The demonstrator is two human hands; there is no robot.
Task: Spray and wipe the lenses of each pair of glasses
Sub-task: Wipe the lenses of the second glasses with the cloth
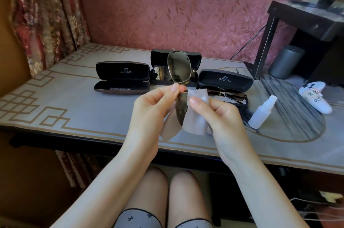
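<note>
**Head view: cloth meeting the lower lens of a raised pair**

Head camera is looking down on a person sitting at a bench covered with a patterned mat. The left hand is pinching the glasses at the bridge between thumb and forefinger, holding them on end above the bench, one dark lens pointing to 12 o'clock and the other to 6 o'clock. The right hand is pinching a pale grey cloth against the lower lens, thumb pressing on the front; the cloth is wrapping round that lens and hanging loose below it.

At 3 o'clock of the hands, a white spray bottle is lying on its side on the bench. Three dark cases are standing open behind the hands: the left case at 10 o'clock, the middle case at 12 o'clock, and the right case at 2 o'clock, with a second pair lying in its lower half. Farther out at 3 o'clock, a white game controller is resting on the bench.
</note>
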